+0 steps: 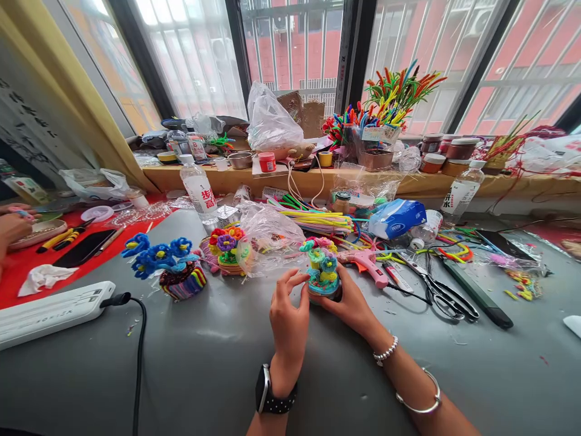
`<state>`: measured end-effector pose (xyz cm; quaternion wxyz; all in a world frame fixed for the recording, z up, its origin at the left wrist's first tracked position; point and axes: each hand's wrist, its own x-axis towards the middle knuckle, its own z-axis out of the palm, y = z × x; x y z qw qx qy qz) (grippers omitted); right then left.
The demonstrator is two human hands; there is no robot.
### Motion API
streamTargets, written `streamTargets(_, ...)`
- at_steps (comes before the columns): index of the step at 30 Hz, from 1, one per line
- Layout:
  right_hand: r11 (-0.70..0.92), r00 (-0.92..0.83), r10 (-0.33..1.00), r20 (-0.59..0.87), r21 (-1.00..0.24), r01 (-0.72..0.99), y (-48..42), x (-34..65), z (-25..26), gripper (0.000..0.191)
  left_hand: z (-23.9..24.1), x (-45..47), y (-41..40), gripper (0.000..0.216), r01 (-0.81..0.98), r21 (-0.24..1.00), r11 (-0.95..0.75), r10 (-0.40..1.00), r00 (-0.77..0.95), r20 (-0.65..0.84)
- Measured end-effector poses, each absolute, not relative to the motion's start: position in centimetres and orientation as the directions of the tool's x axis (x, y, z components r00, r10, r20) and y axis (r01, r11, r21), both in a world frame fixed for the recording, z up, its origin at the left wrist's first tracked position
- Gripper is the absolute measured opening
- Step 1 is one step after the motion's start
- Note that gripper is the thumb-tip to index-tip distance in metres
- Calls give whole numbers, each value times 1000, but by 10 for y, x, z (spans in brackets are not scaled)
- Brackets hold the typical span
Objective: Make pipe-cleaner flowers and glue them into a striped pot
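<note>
A small pot of pipe-cleaner flowers [325,277], with a blue fuzzy rim and pink, yellow, green and blue blooms, is between my hands low over the grey table. My right hand [347,297] grips its right side and base, the thumb along the front. On its left, my left hand [290,303] has curled fingers, with the index finger and thumb tips at the pot's edge. Further left stand a striped pot with blue pipe-cleaner flowers [182,281] and a pot of red, orange and purple ones [231,257].
A pink glue gun [370,266] lies just right of my hands, scissors [442,293] and a green cutter [476,293] beyond. Bundled pipe cleaners [318,221] and a plastic bag [267,233] lie behind. A power strip [54,312] sits left; another person's hand [16,227] is at far left.
</note>
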<state>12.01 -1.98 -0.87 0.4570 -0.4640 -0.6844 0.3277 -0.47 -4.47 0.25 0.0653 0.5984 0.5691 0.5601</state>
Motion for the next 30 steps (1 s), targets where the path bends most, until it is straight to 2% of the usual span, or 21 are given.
streamTargets(4, 373, -205, 924, 321, -874, 312, -19, 122, -9, 63, 0, -11, -41, 29, 682, 646, -343, 738, -229, 634)
streamTargets(11, 393, -263, 909, 324, -877, 276, -18, 126, -8, 60, -6, -24, -42, 44, 781, 389, -489, 728, 120, 675)
streamTargets(14, 412, -274, 899, 341, -871, 268, -18, 127, -9, 58, -7, -22, -45, 46, 801, 325, -502, 739, 201, 643)
streamTargets(21, 407, -272, 902, 335, -871, 277, -18, 127, -9, 60, -5, -20, -47, 46, 779, 379, -500, 769, 197, 609)
streamTargets(24, 396, -282, 904, 322, -878, 268, -18, 127, -8, 59, -5, -22, -50, 47, 786, 357, -504, 759, 207, 617)
streamTargets(30, 389, -296, 903, 311, -884, 259, -19, 127, -6, 57, -6, -14, -59, 58, 775, 369, -513, 764, 216, 608)
